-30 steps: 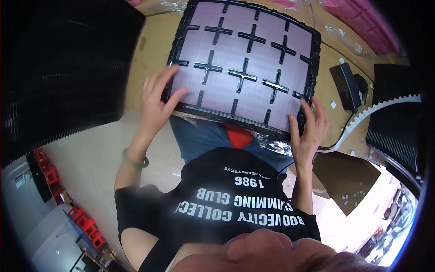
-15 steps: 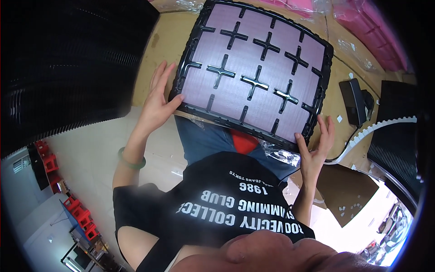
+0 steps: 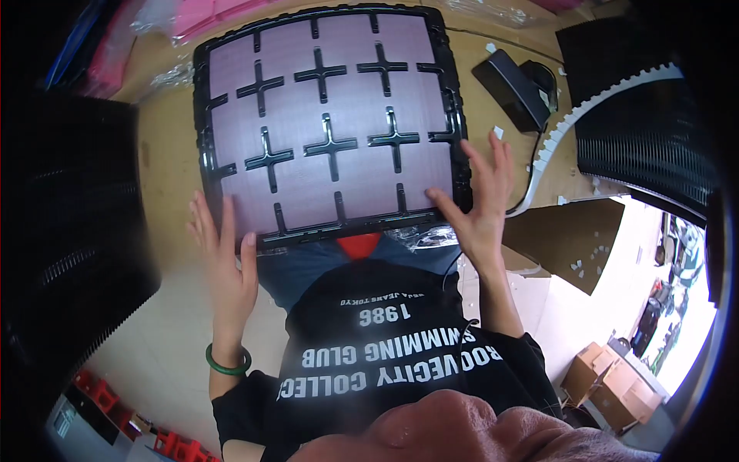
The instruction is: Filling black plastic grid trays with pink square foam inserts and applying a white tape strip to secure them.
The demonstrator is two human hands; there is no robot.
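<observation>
A black plastic tray (image 3: 356, 227) with raised cross-shaped ribs lies on the brown tabletop in front of me. Pale pinkish-purple flat pieces (image 3: 350, 104) show between its ribs. My left hand (image 3: 229, 266) is open at the tray's near left corner, with the fingers stretched up along its side and the thumb by the near rim. At the right side is my right hand (image 3: 483, 212), its fingers spread beside the edge and its thumb reaching over the near right corner. Neither hand grips the tray; whether the fingertips press on it, I cannot tell.
A dark box-shaped device (image 3: 508, 88) sits right of the tray. Beyond it a white toothed strip (image 3: 566, 123) curves past a black ribbed stack (image 3: 647, 131). Another dark ribbed stack (image 3: 69, 215) stands left. Pink packs (image 3: 212, 15) lie at the back; cardboard boxes (image 3: 612, 385) lie lower right.
The view has turned, so the tray now appears further left and straighter. My left hand has shifted nearer to me along the tray's left corner. Both hands stay open.
</observation>
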